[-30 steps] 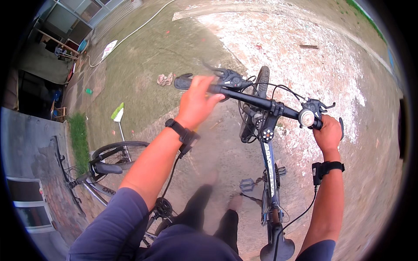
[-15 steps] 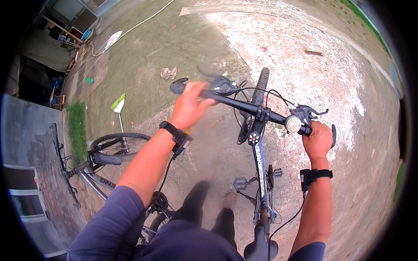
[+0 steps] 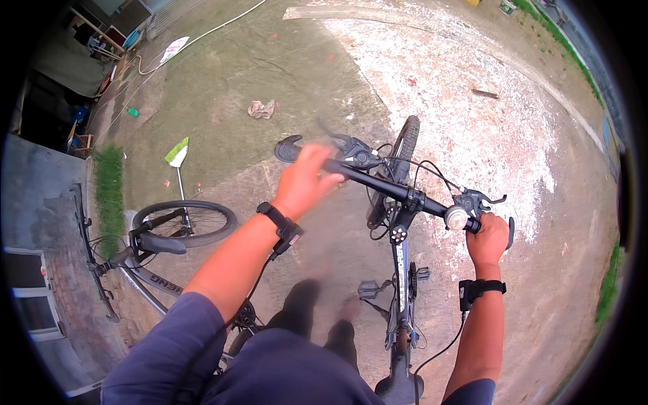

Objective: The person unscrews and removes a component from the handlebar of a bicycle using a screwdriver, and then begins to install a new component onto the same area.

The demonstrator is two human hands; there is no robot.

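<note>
A bicycle (image 3: 403,270) with a dark frame and pale lettering stands upright just right of my legs. Its black handlebar (image 3: 378,181) runs across in front of me, the left end farther away than the right. My left hand (image 3: 305,183) is closed over the left grip, thumb on the near side, slightly blurred. A flared black grip end (image 3: 288,148) sticks out beyond it. Around the right grip my right hand (image 3: 487,237) is wrapped, beside a round silver bell (image 3: 455,218) and the right brake lever (image 3: 486,198). The front wheel (image 3: 405,145) points ahead.
Another bicycle (image 3: 145,270) stands close on my left, near a wall (image 3: 40,196). Beyond its wheel are a green-and-white broom (image 3: 178,154) and a strip of grass (image 3: 109,196). A crumpled cloth (image 3: 261,109) and a piece of wood (image 3: 484,93) lie on the ground ahead.
The handlebar and front wheel sit slightly lower in the picture, and the surroundings have shifted a little. Both hands stay on the grips.
</note>
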